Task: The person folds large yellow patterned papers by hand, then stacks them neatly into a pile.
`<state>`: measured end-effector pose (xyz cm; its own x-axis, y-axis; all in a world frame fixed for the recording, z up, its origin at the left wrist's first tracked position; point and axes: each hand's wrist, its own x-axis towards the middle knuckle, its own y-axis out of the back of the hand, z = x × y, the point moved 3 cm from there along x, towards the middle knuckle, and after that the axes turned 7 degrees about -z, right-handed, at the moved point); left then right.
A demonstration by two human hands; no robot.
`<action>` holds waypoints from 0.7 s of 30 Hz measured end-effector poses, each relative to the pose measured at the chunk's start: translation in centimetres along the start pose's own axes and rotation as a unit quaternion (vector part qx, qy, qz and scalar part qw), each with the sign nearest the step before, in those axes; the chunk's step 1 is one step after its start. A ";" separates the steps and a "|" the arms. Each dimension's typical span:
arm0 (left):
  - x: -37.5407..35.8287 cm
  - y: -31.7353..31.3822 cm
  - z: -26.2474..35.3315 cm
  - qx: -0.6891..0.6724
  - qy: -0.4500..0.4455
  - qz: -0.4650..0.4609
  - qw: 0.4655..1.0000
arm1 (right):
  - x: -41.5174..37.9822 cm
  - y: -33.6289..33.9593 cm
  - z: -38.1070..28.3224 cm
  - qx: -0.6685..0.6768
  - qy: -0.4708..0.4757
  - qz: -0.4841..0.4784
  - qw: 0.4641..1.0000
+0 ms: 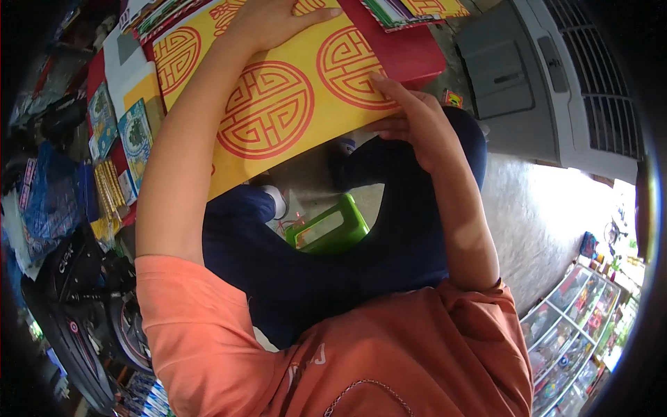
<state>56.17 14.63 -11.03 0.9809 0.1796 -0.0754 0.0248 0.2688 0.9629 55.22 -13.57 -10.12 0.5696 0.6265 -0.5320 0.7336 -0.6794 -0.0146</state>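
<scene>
Yellow paper with red round emblems [321, 115]: upper centre, lower edge jutting past red tabletop [415, 59]. Left hand [278, 22]: top centre, resting on paper, thumb spread wide, fingers partly cropped. Right hand [411, 119]: right of centre, narrow pinch on paper edge. Open floor around green plastic stool [345, 229], frame centre.

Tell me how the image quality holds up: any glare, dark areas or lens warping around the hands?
Head view: wide-angle warping bends the grey appliance, corners fall to black; head view: glare bleaches the far right edge, while the left side is dim; head view: the yellow sheet and right hand read clearly, but the top edge crops the left hand.
</scene>
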 end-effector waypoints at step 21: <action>-0.1 0.2 -0.1 0.001 -0.013 0.013 1.000 | -0.5 1.3 0.4 -0.052 -0.010 -0.035 0.998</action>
<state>56.04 14.75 -10.90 0.9857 0.1625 -0.0444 0.0003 0.2621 0.9650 55.77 -14.95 -10.17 0.5095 0.6625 -0.5492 0.8059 -0.5911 0.0346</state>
